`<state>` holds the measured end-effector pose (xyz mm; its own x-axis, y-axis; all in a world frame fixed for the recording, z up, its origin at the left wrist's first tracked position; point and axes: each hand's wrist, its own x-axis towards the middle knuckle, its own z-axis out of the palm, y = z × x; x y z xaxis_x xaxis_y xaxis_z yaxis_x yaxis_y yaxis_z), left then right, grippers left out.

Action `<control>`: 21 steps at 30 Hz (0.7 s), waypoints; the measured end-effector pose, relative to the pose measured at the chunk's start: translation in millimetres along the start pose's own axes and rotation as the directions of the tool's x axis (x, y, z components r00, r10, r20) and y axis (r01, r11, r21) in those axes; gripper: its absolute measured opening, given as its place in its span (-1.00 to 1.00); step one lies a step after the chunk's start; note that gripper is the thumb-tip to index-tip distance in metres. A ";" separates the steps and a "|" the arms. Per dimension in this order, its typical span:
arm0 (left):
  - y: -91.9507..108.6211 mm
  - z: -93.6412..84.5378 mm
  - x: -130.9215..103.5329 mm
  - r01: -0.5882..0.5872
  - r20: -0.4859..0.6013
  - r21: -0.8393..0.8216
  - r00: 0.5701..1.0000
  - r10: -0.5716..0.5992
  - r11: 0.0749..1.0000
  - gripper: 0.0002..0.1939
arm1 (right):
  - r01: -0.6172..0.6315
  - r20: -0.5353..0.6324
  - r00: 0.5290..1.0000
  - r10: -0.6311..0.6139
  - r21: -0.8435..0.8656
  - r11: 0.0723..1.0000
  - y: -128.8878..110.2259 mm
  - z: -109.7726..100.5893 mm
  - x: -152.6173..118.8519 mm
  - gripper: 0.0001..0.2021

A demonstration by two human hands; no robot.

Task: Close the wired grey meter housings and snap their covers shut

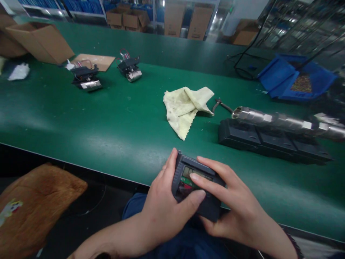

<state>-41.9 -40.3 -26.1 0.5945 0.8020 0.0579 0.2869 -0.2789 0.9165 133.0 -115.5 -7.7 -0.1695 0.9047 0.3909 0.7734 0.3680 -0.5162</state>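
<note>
Both hands grip what I'm working on: a dark handheld device at the near edge of the table, long axis running left to right. Left hand wraps its left end, thumb across the face; right hand cradles the right end, fingers on the screen. I can read no lettering.

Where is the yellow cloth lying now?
In the head view, the cloth lies crumpled on the green table, centre, beyond both hands, left of the metal tube.
</note>
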 end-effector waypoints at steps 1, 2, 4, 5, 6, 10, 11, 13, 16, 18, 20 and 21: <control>2.7 -0.3 2.2 0.003 0.005 0.025 1.000 -0.003 1.000 -0.24 | -0.001 -0.014 1.000 0.001 -0.004 1.000 -0.6 0.6 0.0 -0.46; 3.7 -1.1 3.9 -0.025 0.007 0.050 1.000 0.025 0.998 -0.35 | -0.002 -0.029 1.000 0.002 -0.004 1.000 -0.9 1.2 0.2 -0.47; -0.1 -3.8 5.4 -0.140 -0.031 0.113 0.989 0.144 0.984 -0.50 | 0.010 -0.040 0.999 -0.010 0.001 1.000 -0.7 2.4 1.2 -0.49; -4.9 -5.8 5.2 -0.197 -0.064 0.160 0.976 0.209 0.967 -0.54 | 0.016 -0.043 0.999 -0.015 0.004 1.000 -0.2 2.9 1.5 -0.49; -11.4 -8.2 4.9 -0.229 -0.097 0.219 0.962 0.255 0.948 -0.56 | 0.015 -0.043 0.999 -0.015 0.009 1.000 0.5 3.2 1.8 -0.49; -44.8 -24.4 6.3 -0.118 -0.175 0.419 0.963 0.207 0.900 -0.60 | 0.000 -0.048 0.999 0.001 0.032 0.999 3.5 3.1 1.3 -0.44; -51.7 -30.0 7.8 -0.071 -0.193 0.437 0.966 0.171 0.897 -0.59 | 0.002 -0.049 0.999 0.000 0.037 0.999 3.9 2.7 1.2 -0.44; -60.3 -41.5 11.7 0.000 -0.235 0.441 0.965 0.116 0.898 -0.63 | 0.017 -0.054 0.998 -0.014 0.042 0.999 4.1 1.9 1.5 -0.43; -58.8 -54.5 17.7 0.005 -0.312 0.465 0.937 0.159 0.885 -0.65 | 0.028 -0.054 0.998 -0.025 0.049 0.998 4.1 1.2 2.6 -0.42; -50.5 -57.6 21.0 -0.046 -0.322 0.450 0.923 0.210 0.892 -0.62 | 0.025 -0.050 0.999 -0.022 0.050 0.998 4.5 1.2 3.1 -0.42; -39.4 -55.7 23.4 -0.084 -0.236 0.308 0.958 0.162 0.948 -0.56 | 0.028 -0.048 0.999 -0.025 0.054 0.998 5.0 1.5 2.9 -0.42; -33.7 -53.2 24.6 -0.071 -0.151 0.183 0.984 0.100 0.981 -0.51 | 0.031 -0.047 0.998 -0.029 0.057 0.998 5.2 1.8 2.4 -0.42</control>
<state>-76.9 16.9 -34.5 0.5001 0.8407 0.2079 0.3765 -0.4272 0.8220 135.6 -111.0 -10.8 -0.1627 0.8826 0.4411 0.7313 0.4080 -0.5466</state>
